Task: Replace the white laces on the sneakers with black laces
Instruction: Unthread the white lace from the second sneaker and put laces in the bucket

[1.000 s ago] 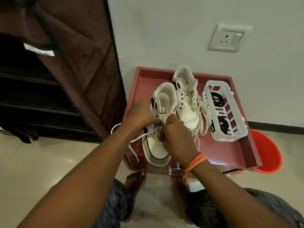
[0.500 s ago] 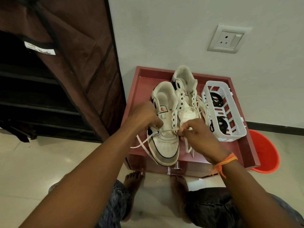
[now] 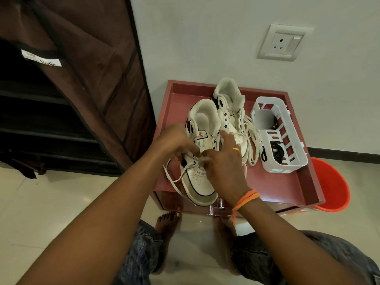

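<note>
Head view is showing the left hand and right hand pinching the white lace over the near sneaker on the red tray. I'd be easing each crossing loose just above the pinch, not yanking; black laces are waiting right of it in the white basket.

A brown fabric wardrobe stands at left on the pale tiled floor. A white wall socket sits above; an orange plastic bucket stands beside the red cabinet's right edge.

White sneakers, maroon tray, orange bucket
</note>
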A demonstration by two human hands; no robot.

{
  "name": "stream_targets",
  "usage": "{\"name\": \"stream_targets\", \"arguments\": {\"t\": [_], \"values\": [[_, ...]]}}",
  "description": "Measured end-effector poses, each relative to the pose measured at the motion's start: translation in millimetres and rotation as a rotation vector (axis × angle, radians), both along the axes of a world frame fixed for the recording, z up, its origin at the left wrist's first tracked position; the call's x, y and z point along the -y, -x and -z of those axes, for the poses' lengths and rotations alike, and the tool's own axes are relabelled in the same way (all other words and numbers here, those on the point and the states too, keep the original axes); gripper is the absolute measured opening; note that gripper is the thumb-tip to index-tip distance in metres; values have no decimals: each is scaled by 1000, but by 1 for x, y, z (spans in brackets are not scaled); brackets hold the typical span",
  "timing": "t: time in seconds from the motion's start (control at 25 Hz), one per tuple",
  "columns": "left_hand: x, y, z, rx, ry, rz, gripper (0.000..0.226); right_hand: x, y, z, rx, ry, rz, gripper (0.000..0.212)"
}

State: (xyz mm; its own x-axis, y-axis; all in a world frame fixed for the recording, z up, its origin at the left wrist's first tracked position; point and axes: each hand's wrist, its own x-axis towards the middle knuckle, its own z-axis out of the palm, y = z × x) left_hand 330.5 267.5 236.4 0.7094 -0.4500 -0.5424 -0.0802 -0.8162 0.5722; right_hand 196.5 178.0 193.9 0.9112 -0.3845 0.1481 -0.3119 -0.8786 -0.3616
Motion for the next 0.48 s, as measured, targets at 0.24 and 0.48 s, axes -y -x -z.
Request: {"name": "stream_targets", "arguments": {"t": [0.24,0.48], "values": [[3,5,2,89,0,14,29,7,-2,1,9,-113,37,15],[2,6,-1,36,2,-11,22,51,20,-24,241,-309,236,21]]}}
